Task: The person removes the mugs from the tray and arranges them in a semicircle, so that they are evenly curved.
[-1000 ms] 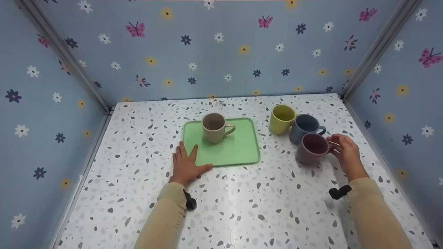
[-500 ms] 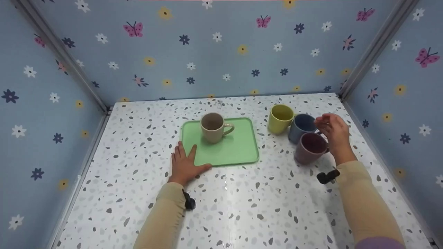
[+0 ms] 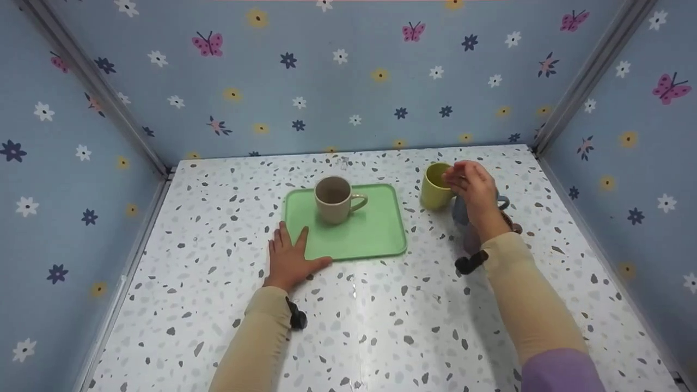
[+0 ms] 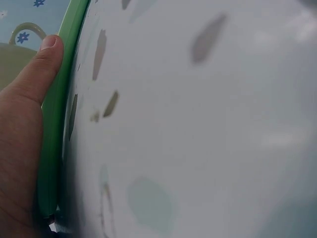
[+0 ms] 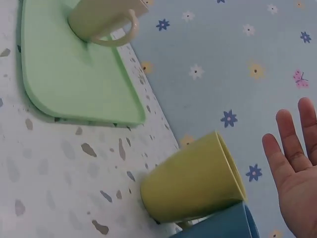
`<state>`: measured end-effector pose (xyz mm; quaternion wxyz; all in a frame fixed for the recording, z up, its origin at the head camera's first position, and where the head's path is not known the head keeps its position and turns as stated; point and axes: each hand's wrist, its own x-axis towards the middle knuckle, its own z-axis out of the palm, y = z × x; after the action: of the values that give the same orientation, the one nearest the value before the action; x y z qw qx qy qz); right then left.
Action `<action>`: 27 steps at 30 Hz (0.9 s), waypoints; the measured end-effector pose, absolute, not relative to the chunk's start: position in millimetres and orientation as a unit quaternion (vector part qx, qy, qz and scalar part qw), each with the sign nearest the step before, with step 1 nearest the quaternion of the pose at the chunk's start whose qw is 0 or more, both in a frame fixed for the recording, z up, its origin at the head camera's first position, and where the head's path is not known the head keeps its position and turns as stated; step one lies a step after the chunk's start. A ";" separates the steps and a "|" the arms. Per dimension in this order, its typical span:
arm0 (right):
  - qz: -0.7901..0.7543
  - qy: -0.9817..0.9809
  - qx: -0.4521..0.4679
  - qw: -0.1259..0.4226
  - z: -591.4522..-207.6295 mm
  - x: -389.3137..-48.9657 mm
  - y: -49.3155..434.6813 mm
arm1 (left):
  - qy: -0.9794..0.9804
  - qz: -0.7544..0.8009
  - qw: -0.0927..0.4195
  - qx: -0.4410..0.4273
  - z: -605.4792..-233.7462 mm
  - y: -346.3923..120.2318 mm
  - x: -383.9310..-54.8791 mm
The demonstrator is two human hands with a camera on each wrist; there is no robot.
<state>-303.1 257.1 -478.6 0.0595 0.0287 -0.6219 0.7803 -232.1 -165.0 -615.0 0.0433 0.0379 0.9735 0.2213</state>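
My left hand point(image 3: 290, 265) rests with spread fingers on the near left corner of a green tray point(image 3: 373, 233); the left wrist view shows its thumb point(image 4: 43, 67) along the tray's rim. On the tray stands a beige mug point(image 3: 332, 208), its handle pointing right. My right hand point(image 3: 475, 193) hovers over the mugs at the right, holding nothing. Its fingertips are close to the rim of the yellow mug point(image 3: 433, 195). In the right wrist view the fingers point(image 5: 292, 141) look straight and apart from that mug. Hand and forearm partly hide the blue mug point(image 3: 460, 211) and mostly hide the purple mug point(image 3: 470, 239).
The speckled white table point(image 3: 359, 321) meets a flowered back wall point(image 3: 326, 81) behind the tray and mugs. Side walls with the same pattern stand at left and right. The yellow, blue and purple mugs stand close together to the right of the tray.
My right hand has let go of the purple mug's handle, risen, and moved left and away from me over the blue mug towards the yellow one. The left hand has stayed on the tray.
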 end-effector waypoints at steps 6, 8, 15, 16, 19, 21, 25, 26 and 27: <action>0.802 -0.594 0.045 0.040 -488.7 -313.1 225.2 | 0.972 0.228 0.049 0.033 -615.6 -163.9 -232.1; 0.809 -0.585 0.046 0.034 -492.4 -315.2 215.8 | 0.972 0.228 0.054 0.035 -615.0 -163.6 -232.3; 0.812 -0.581 0.054 0.013 -506.7 -321.6 184.7 | 0.973 0.224 0.046 0.035 -612.6 -164.6 -233.5; 0.813 -0.580 0.052 0.011 -509.2 -321.9 180.3 | 0.973 0.224 0.046 0.035 -612.9 -164.6 -233.5; 0.810 -0.585 0.051 -0.002 -517.7 -322.4 167.8 | 0.972 0.226 0.049 0.037 -613.0 -163.6 -231.9; 0.804 -0.593 0.052 -0.009 -523.4 -322.7 159.6 | 0.972 0.226 0.047 0.039 -612.8 -162.6 -231.0; 0.797 -0.601 0.057 -0.024 -532.9 -323.9 143.9 | 0.972 0.226 0.043 0.042 -610.8 -161.8 -230.3; 0.796 -0.602 0.056 -0.028 -534.5 -324.1 140.3 | 0.973 0.224 0.043 0.042 -610.1 -161.9 -230.4; 0.796 -0.602 0.052 -0.030 -536.0 -324.6 136.8 | 0.973 0.222 0.043 0.042 -609.6 -162.0 -230.8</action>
<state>-324.6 136.8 -536.0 -0.0303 0.0524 -0.6017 0.7964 -230.8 -162.0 -609.6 0.0426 0.0420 0.9731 0.2225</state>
